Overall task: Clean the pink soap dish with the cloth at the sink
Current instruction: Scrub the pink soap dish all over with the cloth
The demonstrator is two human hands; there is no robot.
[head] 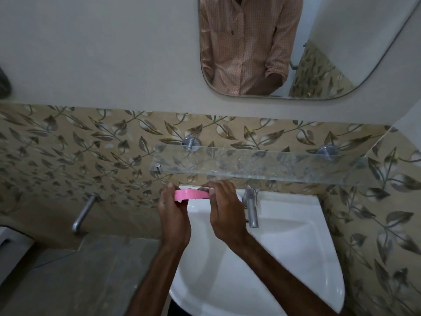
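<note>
The pink soap dish (191,194) is held level above the back left of the white sink (284,252), just under the glass shelf. My left hand (174,215) grips its left end and my right hand (224,208) grips its right end. Only the pink side rim shows; a small dark-grey bit peeks out under my right fingers at the dish's top, and I cannot tell whether it is the cloth. No cloth is clearly in view.
A chrome tap (251,206) stands at the sink's back, right of my hands. A glass shelf (273,165) on metal brackets hangs just above them. A second wall tap (83,215) juts out at left over a grey ledge (91,270). A mirror (296,46) hangs above.
</note>
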